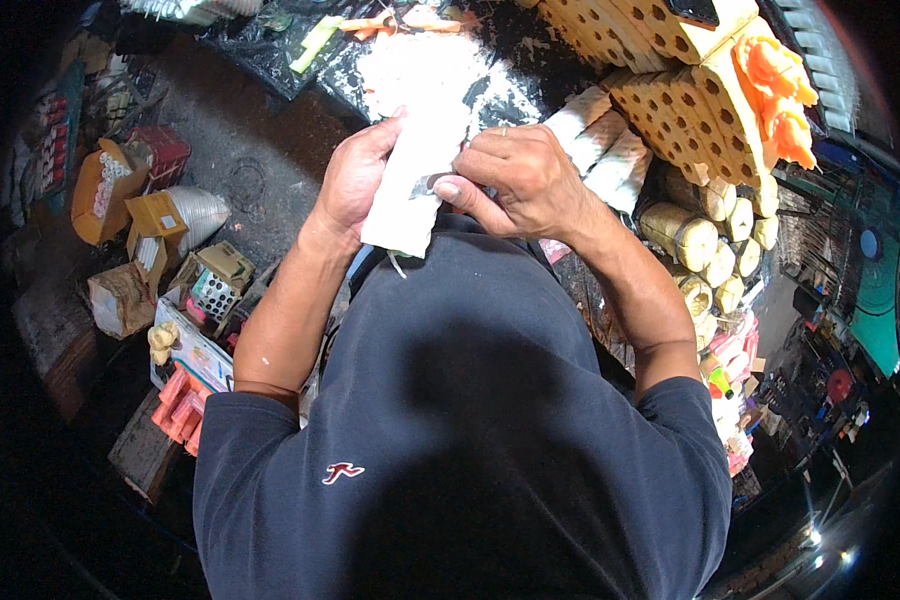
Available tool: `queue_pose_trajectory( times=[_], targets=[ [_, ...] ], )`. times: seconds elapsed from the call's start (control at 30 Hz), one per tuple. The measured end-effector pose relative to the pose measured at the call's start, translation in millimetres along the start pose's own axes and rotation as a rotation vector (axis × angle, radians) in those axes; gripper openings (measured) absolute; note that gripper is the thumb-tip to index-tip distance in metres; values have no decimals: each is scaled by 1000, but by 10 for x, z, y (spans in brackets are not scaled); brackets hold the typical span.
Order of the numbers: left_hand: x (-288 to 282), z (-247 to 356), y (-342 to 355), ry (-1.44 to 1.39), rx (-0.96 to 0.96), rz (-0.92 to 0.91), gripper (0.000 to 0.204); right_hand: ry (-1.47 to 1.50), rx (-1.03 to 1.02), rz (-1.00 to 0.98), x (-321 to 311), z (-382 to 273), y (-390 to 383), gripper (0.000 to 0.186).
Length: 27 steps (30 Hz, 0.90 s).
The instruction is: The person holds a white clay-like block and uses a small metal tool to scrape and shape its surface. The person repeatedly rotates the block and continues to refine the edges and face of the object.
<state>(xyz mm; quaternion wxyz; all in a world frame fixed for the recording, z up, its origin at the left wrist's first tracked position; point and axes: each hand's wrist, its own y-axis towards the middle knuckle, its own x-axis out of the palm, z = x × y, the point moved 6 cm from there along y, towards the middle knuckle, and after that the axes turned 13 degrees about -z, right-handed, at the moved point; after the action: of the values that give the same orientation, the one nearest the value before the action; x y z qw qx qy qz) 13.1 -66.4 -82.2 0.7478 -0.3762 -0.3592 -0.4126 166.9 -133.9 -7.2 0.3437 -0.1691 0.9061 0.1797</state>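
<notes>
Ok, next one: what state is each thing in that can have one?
White piece: held up, glaring at its far end
Left hand: gripping the white piece's left side
Right hand: fingers curled, apparently closed on a small grey thing
Cardboard box: open, pale rolls inside
Perforated yellow blocks: stacked
Yellow cylinders: piled on their sides
Lamp: lit

Glare top centre | shirt (460,400) partly shadowed | rim black, edges bent
</notes>
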Motion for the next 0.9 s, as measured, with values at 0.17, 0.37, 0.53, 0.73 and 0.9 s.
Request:
queue_pose_trajectory(
  times=[0.17, 0.37, 0.53, 0.73, 0.9],
  targets=[
    [32, 30, 101, -47, 56, 37, 44, 496, 190, 20, 103, 171, -39, 42],
    [-274, 37, 252, -246, 206, 117, 48, 608, 471, 287, 256, -6, -90, 39],
    [-144, -95, 221, -320, 213, 194, 45, 563, 471, 415, 222, 76, -89, 30],
    [-33, -142, 164, -215, 133, 238, 55, 174, 401, 353, 51, -45, -34, 79],
    [-131, -281, -152, 80, -343, 107, 65, 98, 352, 337, -83, 35, -92, 72]
  ],
)
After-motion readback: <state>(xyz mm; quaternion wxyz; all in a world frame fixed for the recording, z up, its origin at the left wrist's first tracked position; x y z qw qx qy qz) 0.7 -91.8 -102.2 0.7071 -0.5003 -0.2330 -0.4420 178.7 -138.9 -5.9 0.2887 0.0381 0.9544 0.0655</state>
